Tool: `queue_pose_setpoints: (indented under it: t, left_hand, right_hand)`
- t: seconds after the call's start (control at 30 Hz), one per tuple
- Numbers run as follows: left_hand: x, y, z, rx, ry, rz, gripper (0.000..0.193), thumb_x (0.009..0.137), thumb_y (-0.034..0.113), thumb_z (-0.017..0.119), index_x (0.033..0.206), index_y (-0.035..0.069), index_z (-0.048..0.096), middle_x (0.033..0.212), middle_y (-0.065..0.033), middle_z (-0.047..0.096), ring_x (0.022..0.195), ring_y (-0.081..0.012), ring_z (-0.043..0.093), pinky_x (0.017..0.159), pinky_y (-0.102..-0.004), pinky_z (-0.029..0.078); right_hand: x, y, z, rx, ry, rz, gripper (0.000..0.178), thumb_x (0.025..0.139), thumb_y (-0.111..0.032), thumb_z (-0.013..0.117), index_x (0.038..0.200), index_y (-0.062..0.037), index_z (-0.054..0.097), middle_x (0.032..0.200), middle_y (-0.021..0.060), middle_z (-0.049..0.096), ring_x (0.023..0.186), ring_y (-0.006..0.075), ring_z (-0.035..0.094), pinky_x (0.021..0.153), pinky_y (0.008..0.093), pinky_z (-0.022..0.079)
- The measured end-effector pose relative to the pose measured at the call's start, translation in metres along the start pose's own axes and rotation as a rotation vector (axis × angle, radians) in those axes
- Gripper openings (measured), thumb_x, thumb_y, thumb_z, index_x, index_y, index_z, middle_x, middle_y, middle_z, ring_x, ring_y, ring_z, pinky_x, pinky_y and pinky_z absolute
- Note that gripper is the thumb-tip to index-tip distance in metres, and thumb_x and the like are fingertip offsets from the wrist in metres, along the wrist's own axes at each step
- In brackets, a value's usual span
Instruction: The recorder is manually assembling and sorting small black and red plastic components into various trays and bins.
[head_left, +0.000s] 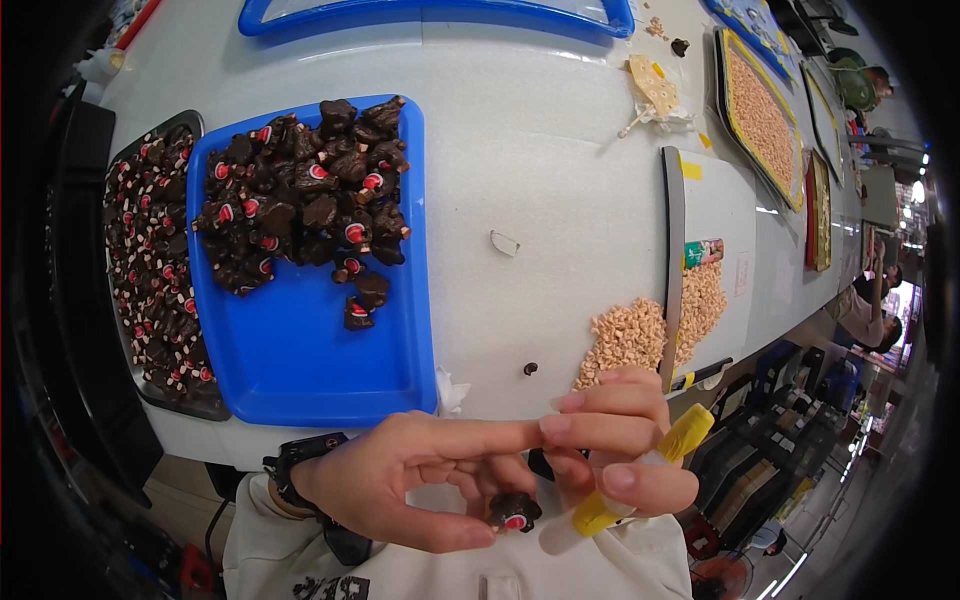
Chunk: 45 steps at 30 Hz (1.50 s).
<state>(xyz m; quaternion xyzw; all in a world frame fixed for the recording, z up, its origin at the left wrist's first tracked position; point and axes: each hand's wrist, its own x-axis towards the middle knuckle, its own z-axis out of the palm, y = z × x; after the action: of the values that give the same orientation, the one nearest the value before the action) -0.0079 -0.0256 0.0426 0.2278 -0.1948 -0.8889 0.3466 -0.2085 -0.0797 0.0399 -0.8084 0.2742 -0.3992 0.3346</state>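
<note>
My left hand (pixel 420 470), with a dark watch on its wrist, pinches a small dark brown moulded figure piece (pixel 514 511) bearing a red-and-white mouth shape. Close beside it, my right hand (pixel 620 440) is closed around a whitish tube with yellow wrapping (pixel 597 513), which slants across the palm. The fingertips of both hands meet or nearly meet above the piece. Beyond my right hand lies a heap of small beige pieces (pixel 625 335). Similar dark brown figure pieces (pixel 300 190) fill the far part of a blue tray (pixel 320 375) at the left.
A dark tray (pixel 215 402) of brown pieces with red and beige spots stands left of the blue one. A board (pixel 735 220) with a dark edge carries more beige bits. Farther right is a yellow-edged tray (pixel 755 105). Another blue tray (pixel 440 20) sits at the far edge.
</note>
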Motion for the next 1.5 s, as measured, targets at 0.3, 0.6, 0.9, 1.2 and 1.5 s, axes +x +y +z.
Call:
queue_pose_setpoints:
  t: [0.3, 0.6, 0.9, 1.2, 1.5]
  left_hand:
    - [0.003, -0.002, 0.0, -0.054, -0.025, 0.012, 0.072, 0.074, -0.01, 0.063, 0.136, -0.01, 0.025, 0.106, -0.0215, 0.059, 0.093, -0.0168, 0.059, 0.081, -0.0261, 0.047]
    - [0.004, -0.003, 0.0, -0.024, -0.011, 0.032, 0.072, 0.074, -0.012, 0.061, 0.136, -0.012, 0.024, 0.103, -0.0214, 0.059, 0.088, -0.0166, 0.059, 0.078, -0.0255, 0.048]
    - [0.009, -0.018, 0.001, 0.113, 0.264, 0.434, 0.038, 0.068, -0.015, 0.066, 0.105, -0.011, 0.056, 0.102, -0.0197, 0.056, 0.09, -0.0224, 0.061, 0.079, -0.031, 0.052]
    - [0.01, -0.023, 0.001, 0.089, 0.27, 0.432, 0.033, 0.075, -0.008, 0.067, 0.106, -0.004, 0.055, 0.102, -0.0104, 0.054, 0.094, -0.0157, 0.059, 0.076, -0.0253, 0.05]
    - [0.011, -0.024, 0.001, 0.36, 0.312, 0.455, 0.035, 0.071, -0.009, 0.068, 0.103, -0.004, 0.056, 0.096, -0.0116, 0.057, 0.086, -0.0141, 0.059, 0.069, -0.0243, 0.051]
  right_hand:
    - [-0.001, 0.005, 0.003, -0.044, 0.102, -0.096, 0.051, 0.068, -0.004, 0.076, 0.104, -0.0183, 0.043, 0.091, 0.0022, 0.065, 0.072, 0.0141, 0.054, 0.068, 0.0337, 0.043]
    - [-0.005, 0.005, 0.005, -0.149, 0.078, -0.081, 0.056, 0.064, 0.005, 0.074, 0.103, -0.0183, 0.041, 0.089, 0.0014, 0.065, 0.07, 0.014, 0.054, 0.068, 0.0336, 0.043]
    - [-0.004, -0.004, 0.006, -0.156, 0.131, -0.107, 0.054, 0.07, -0.004, 0.069, 0.101, -0.0188, 0.028, 0.081, -0.0024, 0.063, 0.063, 0.0143, 0.048, 0.072, 0.0339, 0.039]
    - [0.001, -0.003, 0.008, -0.213, 0.08, -0.08, 0.053, 0.069, -0.005, 0.072, 0.099, -0.0187, 0.03, 0.078, -0.004, 0.064, 0.059, 0.0129, 0.049, 0.068, 0.0343, 0.041]
    - [-0.009, -0.006, 0.004, -0.08, 0.052, -0.072, 0.032, 0.064, -0.004, 0.07, 0.091, -0.0128, 0.057, 0.087, 0.0081, 0.066, 0.072, 0.0178, 0.058, 0.075, 0.0376, 0.044]
